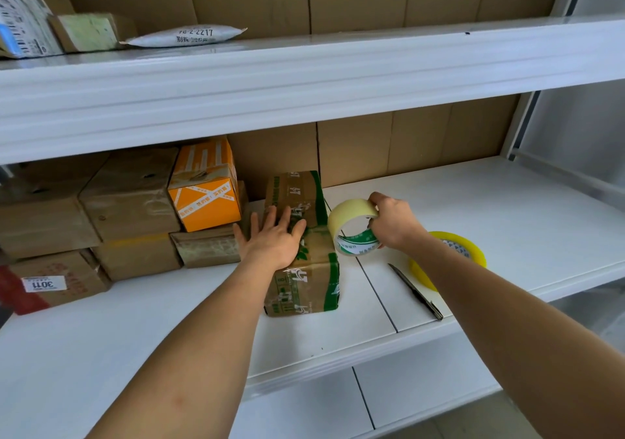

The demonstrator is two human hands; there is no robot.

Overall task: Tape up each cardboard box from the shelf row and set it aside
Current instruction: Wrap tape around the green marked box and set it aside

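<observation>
Pressing flat on the cardboard box (301, 235), left hand (274, 239).

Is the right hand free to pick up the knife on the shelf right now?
Probably not yet. The right hand grips a tape roll. The knife lies uncovered on the shelf just below that forearm, so the path looks clear once the roll is set down.

On the white shelf (473, 208) in front of me, a dark utility knife (415, 290) lies near the front edge at right. On the upper shelf (304, 76), far left, a grey mailer bag (187, 36) lies flat.
</observation>
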